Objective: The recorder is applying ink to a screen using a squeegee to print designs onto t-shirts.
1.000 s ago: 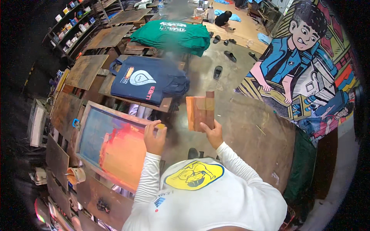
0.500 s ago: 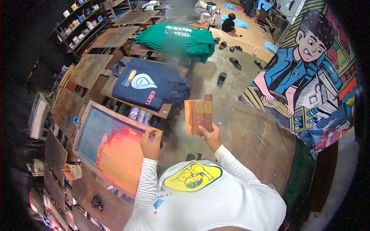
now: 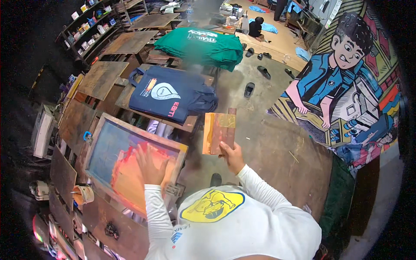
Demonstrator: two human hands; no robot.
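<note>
A wooden-framed printing screen (image 3: 144, 131) lies tilted across the boards on the left, its mesh blue at one end and smeared with orange and red ink (image 3: 129, 175). Over the inked part is my left hand (image 3: 151, 165), fingers spread and holding nothing; I cannot tell whether it touches the mesh. A metal clamp or hinge (image 3: 174, 190) sits at the screen's near right corner. My right hand (image 3: 232, 157) grips a brown squeegee (image 3: 223, 128) upright, away from the screen, with orange ink along its left side. The fingers behind the squeegee are hidden.
Beyond the screen lie a navy tote bag (image 3: 147, 104) and a stack of green shirts (image 3: 173, 41) on boards. A small bucket (image 3: 86, 194) stands at the left. Sandals (image 3: 249, 89) lie on the floor. A person (image 3: 255, 27) sits at the far end.
My left hand has moved left from the screen's right edge to over the inked mesh, its fingers spreading. The squeegee in my right hand has shifted slightly left.
</note>
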